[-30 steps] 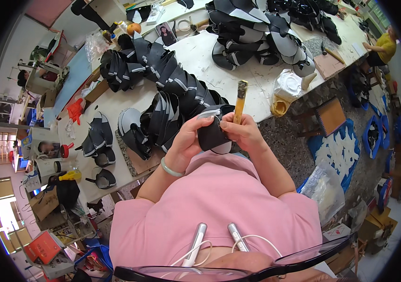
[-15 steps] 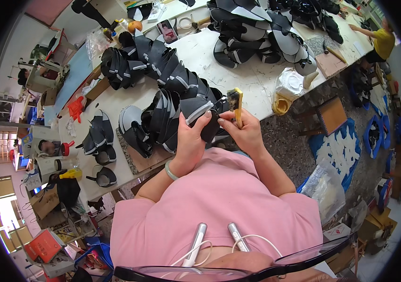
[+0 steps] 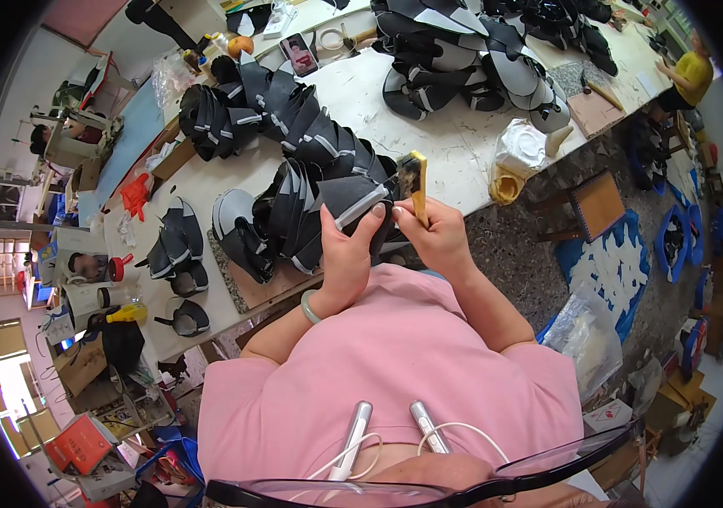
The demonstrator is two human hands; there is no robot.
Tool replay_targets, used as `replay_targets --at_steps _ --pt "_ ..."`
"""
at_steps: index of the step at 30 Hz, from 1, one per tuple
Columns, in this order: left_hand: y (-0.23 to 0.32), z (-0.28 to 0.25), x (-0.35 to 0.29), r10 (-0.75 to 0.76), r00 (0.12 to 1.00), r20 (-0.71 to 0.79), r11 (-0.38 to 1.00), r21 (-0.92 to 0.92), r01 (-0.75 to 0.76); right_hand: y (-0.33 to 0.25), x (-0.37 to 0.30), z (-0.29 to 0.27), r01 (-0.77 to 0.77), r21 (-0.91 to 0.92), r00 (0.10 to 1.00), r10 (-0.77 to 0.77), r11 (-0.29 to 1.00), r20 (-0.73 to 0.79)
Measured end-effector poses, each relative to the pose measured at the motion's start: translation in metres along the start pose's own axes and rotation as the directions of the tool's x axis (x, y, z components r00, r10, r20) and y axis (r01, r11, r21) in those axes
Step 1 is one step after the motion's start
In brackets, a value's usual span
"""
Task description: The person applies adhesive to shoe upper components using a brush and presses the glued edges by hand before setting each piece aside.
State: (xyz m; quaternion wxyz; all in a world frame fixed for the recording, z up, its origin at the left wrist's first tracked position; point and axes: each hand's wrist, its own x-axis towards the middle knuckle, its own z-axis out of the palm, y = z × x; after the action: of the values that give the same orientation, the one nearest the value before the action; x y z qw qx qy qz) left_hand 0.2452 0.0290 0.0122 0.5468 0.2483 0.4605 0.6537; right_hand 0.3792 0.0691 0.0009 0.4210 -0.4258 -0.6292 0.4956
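Note:
My left hand (image 3: 346, 258) is closed on a black shoe upper (image 3: 351, 196) with a pale grey strip along its edge, the thumb pressing on it. My right hand (image 3: 441, 244) grips a glue brush (image 3: 419, 188) by its yellow handle, dark bristles upward beside the upper. The right thumb and fingertips meet close to the upper's right edge; whether they touch it is hard to make out. Just beyond my hands, stacked black uppers (image 3: 294, 127) run in a long row across the white table (image 3: 353, 106).
Another heap of black and grey uppers (image 3: 463, 59) lies farther back. A yellow-rimmed pot (image 3: 505, 188) stands at the table's right edge beside a plastic-wrapped white container (image 3: 522, 146). A phone (image 3: 300, 55) rests at the back. A person in yellow (image 3: 693, 74) is at the far right.
My right hand has shifted slightly left and up, and the brush has moved left with it, nearer the upper. My left hand has kept its grip.

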Motion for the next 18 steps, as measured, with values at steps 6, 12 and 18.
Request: replay_targets --at_steps 6,12,18 --pt "-0.007 -0.001 0.001 0.123 0.992 -0.01 0.99 0.072 -0.122 0.013 0.004 0.02 -0.004 0.062 0.99 0.013 0.998 -0.144" --pt "0.0 -0.004 0.008 0.122 0.992 0.008 0.988 0.098 -0.123 0.013 0.006 0.022 0.123 -0.093 0.967 -0.141 0.988 -0.212" --pt "0.014 -0.021 0.023 -0.091 0.993 0.077 0.996 0.027 0.089 0.014 0.008 0.01 -0.031 0.206 0.999 0.039 0.978 -0.033"
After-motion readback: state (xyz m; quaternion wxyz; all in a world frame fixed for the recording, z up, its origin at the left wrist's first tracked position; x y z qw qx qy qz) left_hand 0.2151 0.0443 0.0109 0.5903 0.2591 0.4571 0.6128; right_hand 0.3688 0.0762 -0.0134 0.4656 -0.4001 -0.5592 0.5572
